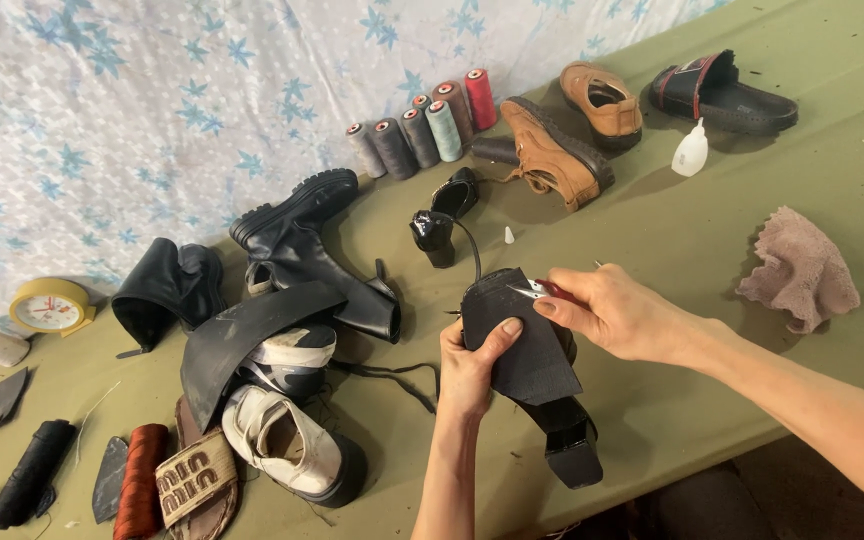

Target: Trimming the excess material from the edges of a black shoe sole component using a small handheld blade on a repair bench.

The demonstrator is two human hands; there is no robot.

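Left hand (472, 368) grips the black heeled shoe (532, 360), heel nearest the person; right hand (607, 312) pinches small snips (537, 291) at the shoe's far edge.

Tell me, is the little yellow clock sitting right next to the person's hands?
No, the yellow clock sits far off at the table's edge, while both hands hold the black shoe.

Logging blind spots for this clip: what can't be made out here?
- Head view: the black shoe is mostly covered by the black piece and left hand.
- The tool in the right hand is largely hidden by fingers; its kind is unclear.
- The slipper is cut off by the bottom edge.
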